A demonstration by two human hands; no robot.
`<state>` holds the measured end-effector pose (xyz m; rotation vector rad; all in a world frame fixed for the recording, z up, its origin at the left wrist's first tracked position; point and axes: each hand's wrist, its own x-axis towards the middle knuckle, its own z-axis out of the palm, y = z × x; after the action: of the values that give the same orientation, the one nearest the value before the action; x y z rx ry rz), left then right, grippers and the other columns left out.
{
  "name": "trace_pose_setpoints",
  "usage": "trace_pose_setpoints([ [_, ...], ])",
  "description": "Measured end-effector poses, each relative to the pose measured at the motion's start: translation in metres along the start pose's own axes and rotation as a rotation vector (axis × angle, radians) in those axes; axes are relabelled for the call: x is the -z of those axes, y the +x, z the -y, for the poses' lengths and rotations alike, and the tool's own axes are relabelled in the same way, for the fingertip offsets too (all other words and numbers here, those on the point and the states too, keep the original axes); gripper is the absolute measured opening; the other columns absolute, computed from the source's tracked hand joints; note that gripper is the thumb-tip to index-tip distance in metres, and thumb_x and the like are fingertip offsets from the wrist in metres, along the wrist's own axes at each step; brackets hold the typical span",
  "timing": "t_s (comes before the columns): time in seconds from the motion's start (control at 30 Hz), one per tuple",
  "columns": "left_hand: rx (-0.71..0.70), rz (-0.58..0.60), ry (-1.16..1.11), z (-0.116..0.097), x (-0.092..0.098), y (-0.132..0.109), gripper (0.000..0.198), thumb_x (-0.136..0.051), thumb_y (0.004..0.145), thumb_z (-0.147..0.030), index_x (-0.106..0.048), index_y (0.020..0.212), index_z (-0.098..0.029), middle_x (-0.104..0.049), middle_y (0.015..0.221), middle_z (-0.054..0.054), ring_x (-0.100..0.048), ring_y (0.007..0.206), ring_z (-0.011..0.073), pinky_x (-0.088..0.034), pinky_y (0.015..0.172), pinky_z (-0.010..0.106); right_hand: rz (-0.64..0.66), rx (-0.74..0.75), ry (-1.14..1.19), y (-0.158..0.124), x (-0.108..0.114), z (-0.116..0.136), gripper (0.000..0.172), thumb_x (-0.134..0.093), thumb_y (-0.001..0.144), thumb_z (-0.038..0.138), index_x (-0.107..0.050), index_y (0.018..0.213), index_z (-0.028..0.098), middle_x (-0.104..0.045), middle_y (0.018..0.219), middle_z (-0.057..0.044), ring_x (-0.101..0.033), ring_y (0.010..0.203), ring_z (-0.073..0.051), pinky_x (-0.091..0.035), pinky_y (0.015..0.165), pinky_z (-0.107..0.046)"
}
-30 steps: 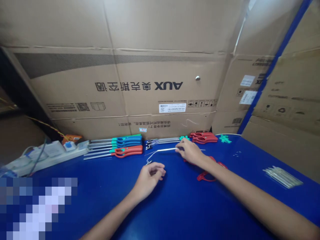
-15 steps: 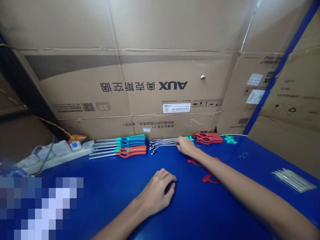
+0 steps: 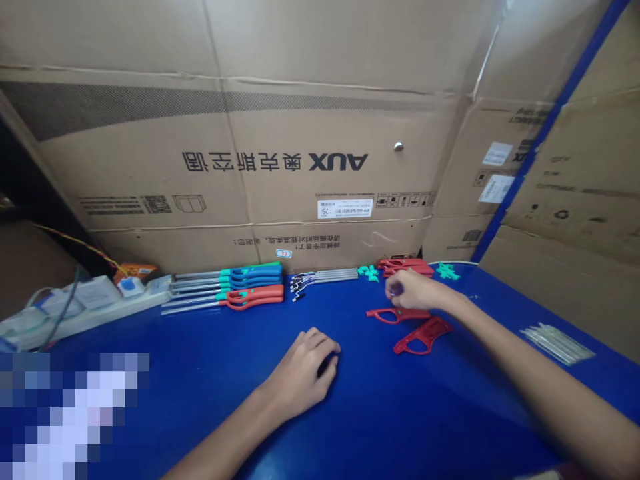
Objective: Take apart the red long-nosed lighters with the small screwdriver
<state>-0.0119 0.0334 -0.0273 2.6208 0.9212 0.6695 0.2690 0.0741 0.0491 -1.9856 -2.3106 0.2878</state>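
My left hand [image 3: 307, 367] rests on the blue table, fingers loosely curled and a gap between thumb and forefinger; it holds nothing. My right hand [image 3: 413, 290] is over the right side with its fingers bent together; whatever is in them, if anything, is too small to make out. Just below it lies a red lighter handle shell [image 3: 395, 318], partly covered by the hand, with a second red handle shell [image 3: 430, 333] nearer me. Behind the hand are stacked red handle shells [image 3: 407, 267]. Small green parts [image 3: 369, 273] and metal lighter tubes with wires [image 3: 333, 275] lie to its left.
Blue and red lighters [image 3: 253, 297] with long metal rods lie in a stack at the left, beside a white power strip [image 3: 90, 307]. More green parts [image 3: 447, 271] and a bundle of clear sticks [image 3: 557, 343] are at the right. A cardboard wall [image 3: 300, 220] closes the back.
My right hand has moved right and nearer, from the metal tubes to the red shells. The green parts are now uncovered. My left hand keeps its pose while the view has shifted slightly.
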Motion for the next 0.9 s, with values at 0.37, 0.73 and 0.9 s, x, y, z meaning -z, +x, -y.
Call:
trace_pose_setpoints([
  [0.37, 0.012, 0.039, 0.001, -0.003, 0.003, 0.001, 0.018, -0.047, 0.092, -0.022, -0.063, 0.100, -0.021, -0.068, 0.102, 0.006, -0.059, 0.098, 0.0234, -0.044, 0.093, 0.045, -0.089, 0.024, 0.039, -0.038, -0.039, -0.026, 0.020, -0.059, 0.085, 0.021, -0.065, 0.103, 0.019, -0.065, 0.110, -0.011, -0.063, 0.097, -0.024, -0.045, 0.081, -0.032],
  [0.73, -0.053, 0.132, 0.012, -0.013, 0.009, 0.000, 0.026, -0.052, 0.091, -0.029, -0.061, 0.115, -0.026, -0.065, 0.111, 0.007, -0.058, 0.104, 0.0233, -0.037, 0.105, 0.050, -0.162, 0.150, 0.135, -0.023, -0.040, 0.015, 0.038, -0.052, 0.091, 0.024, -0.054, 0.128, 0.014, -0.062, 0.121, -0.016, -0.059, 0.109, -0.026, -0.044, 0.089, -0.035],
  [0.9, -0.040, 0.117, 0.017, -0.005, 0.008, -0.001, 0.023, -0.049, 0.092, -0.028, -0.061, 0.112, -0.026, -0.065, 0.110, 0.006, -0.058, 0.104, 0.0236, -0.038, 0.104, 0.051, -0.166, 0.183, 0.080, -0.066, -0.014, -0.034, 0.039, -0.046, 0.093, 0.026, -0.053, 0.130, 0.015, -0.063, 0.115, -0.014, -0.060, 0.103, -0.025, -0.046, 0.087, -0.035],
])
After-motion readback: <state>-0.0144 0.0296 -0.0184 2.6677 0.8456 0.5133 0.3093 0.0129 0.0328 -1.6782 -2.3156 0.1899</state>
